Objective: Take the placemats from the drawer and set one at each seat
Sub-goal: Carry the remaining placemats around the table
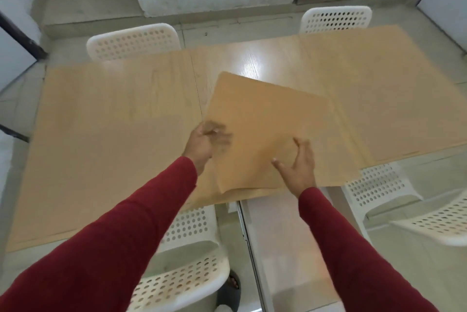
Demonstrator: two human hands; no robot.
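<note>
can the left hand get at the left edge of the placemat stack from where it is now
Probably yes: the left hand is already at the left edge of the placemats, and nothing on the table blocks it.

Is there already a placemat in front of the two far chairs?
No: the only placemats lie as a stack at the near table edge, under both hands.

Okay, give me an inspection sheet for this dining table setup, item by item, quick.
Surface: wooden table, otherwise bare, glare at the far middle.
Job's things: tan placemats, apparently stacked, at the near edge, corner overhanging.
Clutter: nothing seen.
Hands: left hand blurred at the placemats' left edge; right hand spread flat on top.
Cables: nothing seen.
Surroundings: four white perforated chairs, two far, two near; tiled floor; pale walls.
</note>
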